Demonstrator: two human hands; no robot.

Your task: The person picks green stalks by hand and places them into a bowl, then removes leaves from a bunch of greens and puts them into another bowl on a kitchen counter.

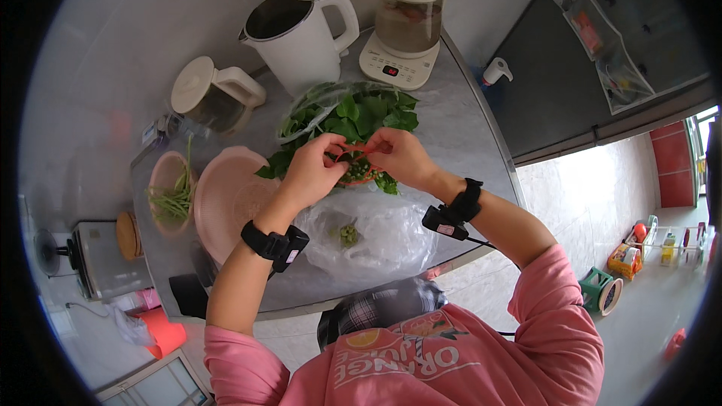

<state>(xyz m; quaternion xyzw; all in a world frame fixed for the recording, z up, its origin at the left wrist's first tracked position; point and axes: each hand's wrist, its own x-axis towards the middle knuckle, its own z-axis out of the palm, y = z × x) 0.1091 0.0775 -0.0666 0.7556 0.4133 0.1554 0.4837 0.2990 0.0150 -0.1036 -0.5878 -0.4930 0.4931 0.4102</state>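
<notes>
Both my hands are at a bunch of leafy greens (366,115) on the grey countertop, its cut stems facing me. A red tie (355,182) loops around the stems. My left hand (318,172) pinches one part of this tie between thumb and fingers. On the right side, my right hand (397,157) pinches another part. Clear plastic film partly covers the leaves at the upper left. Nearer to me lies a crumpled clear plastic bag (389,236), with a small green piece (348,235) on or inside it; which one I cannot tell.
A pink plastic basin (225,197) stands left of the greens, beside a smaller pink basket (158,197) of green stalks (176,197). Along the back are a glass pitcher (217,107), a white electric kettle (304,39) with its lid raised, and a glass health pot (409,16) on its base.
</notes>
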